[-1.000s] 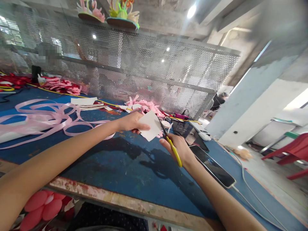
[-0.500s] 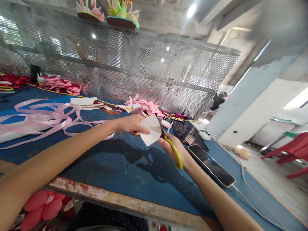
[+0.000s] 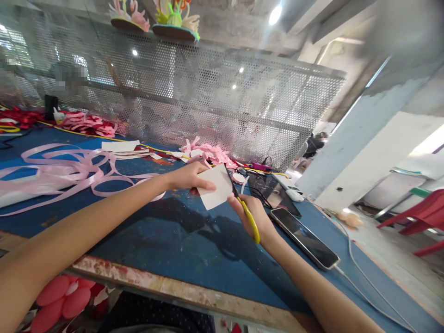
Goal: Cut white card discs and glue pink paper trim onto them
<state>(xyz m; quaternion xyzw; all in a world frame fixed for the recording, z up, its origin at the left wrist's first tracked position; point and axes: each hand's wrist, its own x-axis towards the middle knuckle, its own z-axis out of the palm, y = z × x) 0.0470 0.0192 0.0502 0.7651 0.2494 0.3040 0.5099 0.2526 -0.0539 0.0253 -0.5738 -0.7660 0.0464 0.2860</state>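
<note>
Between the thumb and fingers of my left hand (image 3: pixel 192 176) is a white piece of paper (image 3: pixel 217 190), held above the blue table (image 3: pixel 166 259). My right hand (image 3: pixel 249 212) is closed around the yellow handles of a pair of scissors (image 3: pixel 250 218). Their dark blades lie along the paper's right edge; whether they bite into it I cannot tell. Behind the paper sit a pink fringed pile (image 3: pixel 211 152) and a small white disc (image 3: pixel 239 177).
Loops of pink ribbon (image 3: pixel 100 171) spread over the left side, near stacked white sheets (image 3: pixel 121 147). A phone (image 3: pixel 305 238) with a white cable lies by my right forearm. A perforated metal screen (image 3: pixel 208 92) stands along the back. A red chair (image 3: pixel 423 212) is at right.
The paper has turned slightly in my left hand, its lower corner shifting left. The scissors' handles have tilted and moved a little left, and look closer together.
</note>
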